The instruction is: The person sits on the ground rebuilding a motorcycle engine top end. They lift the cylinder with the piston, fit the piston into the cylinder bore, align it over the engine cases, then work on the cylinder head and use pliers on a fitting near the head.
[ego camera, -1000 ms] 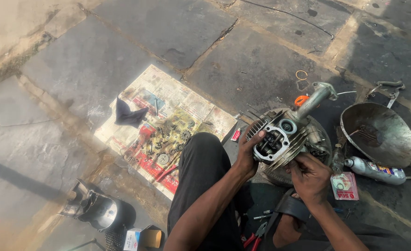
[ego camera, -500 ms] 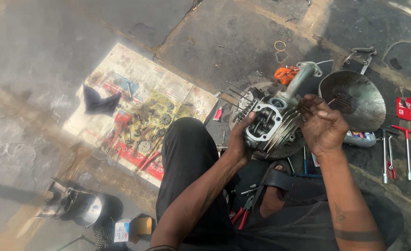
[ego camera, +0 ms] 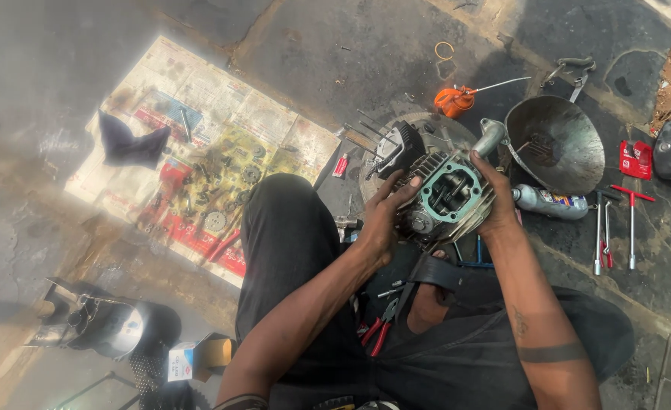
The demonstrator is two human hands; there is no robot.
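A finned metal engine cylinder head [ego camera: 448, 196] with a greenish gasket face is held up over my lap, open face toward me. My left hand [ego camera: 382, 221] grips its left side. On its right side, my right hand [ego camera: 495, 199] wraps around the fins, fingers over the top edge. Behind it, on the ground, the engine block [ego camera: 404, 146] with long studs sticks up. My legs in dark trousers stretch below.
A newspaper [ego camera: 199, 152] with small greasy parts and a dark rag [ego camera: 129, 143] lies left. An orange oil can [ego camera: 457, 100], a metal bowl [ego camera: 556, 144], a spray can [ego camera: 549, 202], T-wrenches [ego camera: 630, 220], red pliers [ego camera: 378, 328] and a dark engine cover [ego camera: 100, 323] surround me.
My right hand has come down from the head's upper right onto its right side. The head has turned so its open gasket face points at me. The camera view shifted left.
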